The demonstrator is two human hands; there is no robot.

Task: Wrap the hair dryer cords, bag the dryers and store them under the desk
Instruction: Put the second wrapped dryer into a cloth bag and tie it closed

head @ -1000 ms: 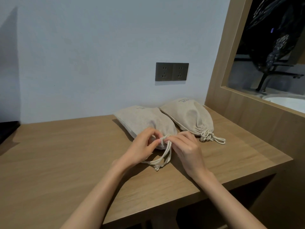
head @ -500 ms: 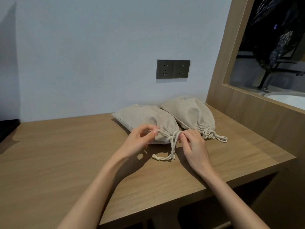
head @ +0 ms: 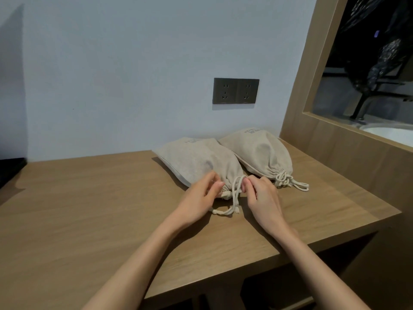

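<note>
We take the wall socket (head: 236,91) as reference. Below it and slightly left, the left bag (head: 196,162) lies on the desk (head: 89,209). Below it and slightly right, the right bag (head: 261,153) lies just beside the first, its neck gathered and its cord bunched there. Further below the socket, the left hand (head: 199,198) grips the left bag's gathered neck with curled fingers. The right hand (head: 261,198) pinches the drawstring (head: 234,198) beside that neck. The loose cord ends rest on the desk.
</note>
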